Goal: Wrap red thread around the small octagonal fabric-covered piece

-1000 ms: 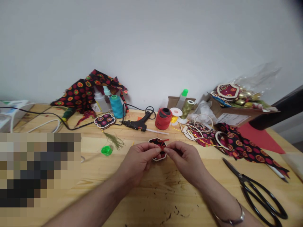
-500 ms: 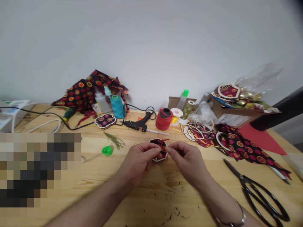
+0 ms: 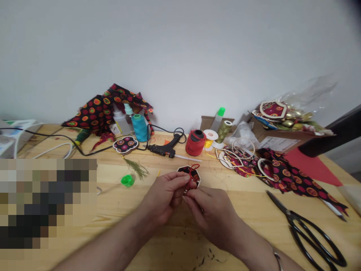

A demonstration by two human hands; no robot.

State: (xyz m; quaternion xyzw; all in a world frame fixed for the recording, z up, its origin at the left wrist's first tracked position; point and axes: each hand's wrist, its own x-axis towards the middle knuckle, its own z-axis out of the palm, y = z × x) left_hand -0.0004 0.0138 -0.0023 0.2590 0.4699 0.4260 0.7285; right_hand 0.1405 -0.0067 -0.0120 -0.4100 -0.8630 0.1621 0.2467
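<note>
My left hand pinches a red cord between thumb and fingers. A small loop of the cord sticks up above the fingertips. Just behind them is an octagonal ornament with dark patterned fabric and a pale rim, partly covered by both hands. My right hand is closed close against the left fingertips, its thumb and forefinger pressed together at the ornament's lower edge. What these fingers grip is hidden; a tiny pale spot shows between the hands.
Black scissors lie at the right. Behind the hands are a glue gun, a red thread spool and a teal spool. A green cap and flower-shaped ornament lie left; patterned fabric lies right.
My right hand has moved down and slightly left, from the cord above the ornament to below the left fingertips. The cord loop now stands up more clearly. My left hand has barely moved.
</note>
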